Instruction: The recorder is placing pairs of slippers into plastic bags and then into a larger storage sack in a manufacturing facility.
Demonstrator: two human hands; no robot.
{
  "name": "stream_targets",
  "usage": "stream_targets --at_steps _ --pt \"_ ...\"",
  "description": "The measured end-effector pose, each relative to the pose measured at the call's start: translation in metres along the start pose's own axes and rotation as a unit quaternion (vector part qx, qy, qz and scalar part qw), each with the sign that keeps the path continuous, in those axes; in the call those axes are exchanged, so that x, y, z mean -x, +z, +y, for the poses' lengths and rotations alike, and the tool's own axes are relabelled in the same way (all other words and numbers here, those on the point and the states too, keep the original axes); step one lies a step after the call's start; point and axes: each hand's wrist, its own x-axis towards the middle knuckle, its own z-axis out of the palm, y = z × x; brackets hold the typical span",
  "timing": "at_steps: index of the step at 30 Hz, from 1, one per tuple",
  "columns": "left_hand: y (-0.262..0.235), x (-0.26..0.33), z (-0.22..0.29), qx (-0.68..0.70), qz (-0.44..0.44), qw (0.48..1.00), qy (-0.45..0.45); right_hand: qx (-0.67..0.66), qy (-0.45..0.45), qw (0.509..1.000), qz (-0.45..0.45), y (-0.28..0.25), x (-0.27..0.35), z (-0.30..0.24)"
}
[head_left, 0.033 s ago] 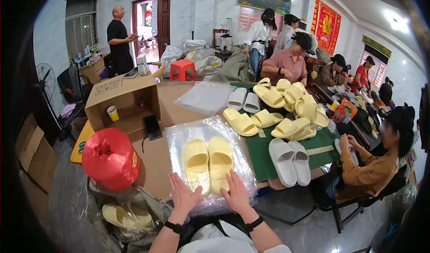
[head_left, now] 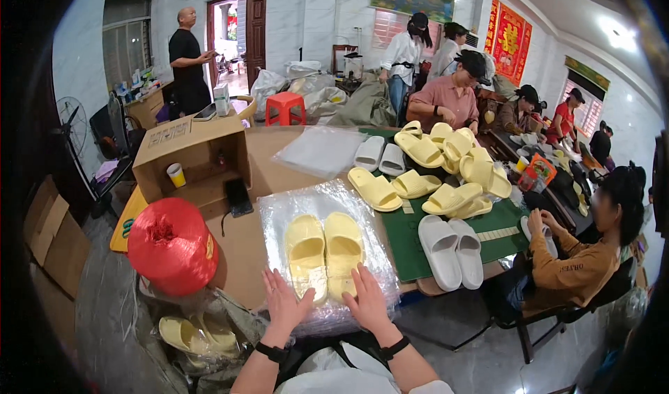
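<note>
Side by side in front of me lies a pair of pale yellow slide slippers [head_left: 325,249], toes pointing away. Under them is a stack of clear plastic bags [head_left: 380,282]; a film seems to cover the slippers' near ends, though I cannot tell if they are fully inside a bag. My left hand [head_left: 286,300] rests flat by the left slipper's near end, fingers spread. Beside the right slipper's near end lies my right hand [head_left: 366,299], also with fingers stretched out. Neither hand grips anything. Both wrists wear black bands.
Left stand a big red twine roll [head_left: 172,246] and an open cardboard box [head_left: 191,160] with a cup; a black phone [head_left: 237,198] lies nearby. Yellow slippers [head_left: 453,157] pile up on a green mat [head_left: 411,244], with a white pair [head_left: 451,249]. Bagged slippers fill a sack [head_left: 150,331]. A co-worker [head_left: 578,254] sits right.
</note>
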Motion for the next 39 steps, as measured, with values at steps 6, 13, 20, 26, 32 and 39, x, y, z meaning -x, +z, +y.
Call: stream_targets --at_steps 6,13,20,26,32,39 --pt "-0.004 -0.011 0.005 -0.010 -0.034 0.999 -0.010 -0.014 0.018 1.000 0.000 0.002 -0.003 0.003" --pt "-0.005 -0.018 0.010 -0.007 -0.024 0.998 0.059 -0.018 -0.002 1.000 0.008 0.003 -0.004 0.004" --pt "-0.015 -0.026 0.021 0.213 -0.044 0.975 -0.047 -0.024 -0.002 1.000 0.016 0.003 -0.002 0.006" --pt "-0.005 -0.041 0.027 0.491 -0.079 0.844 -0.198 -0.037 -0.004 0.999 0.024 0.003 -0.001 0.005" --pt "-0.004 -0.024 0.047 0.648 -0.095 0.711 -0.257 -0.116 0.001 0.991 0.062 -0.009 0.004 0.006" --pt "-0.051 0.005 0.058 0.741 -0.129 0.622 -0.219 -0.225 0.104 0.942 0.228 -0.055 0.007 -0.040"
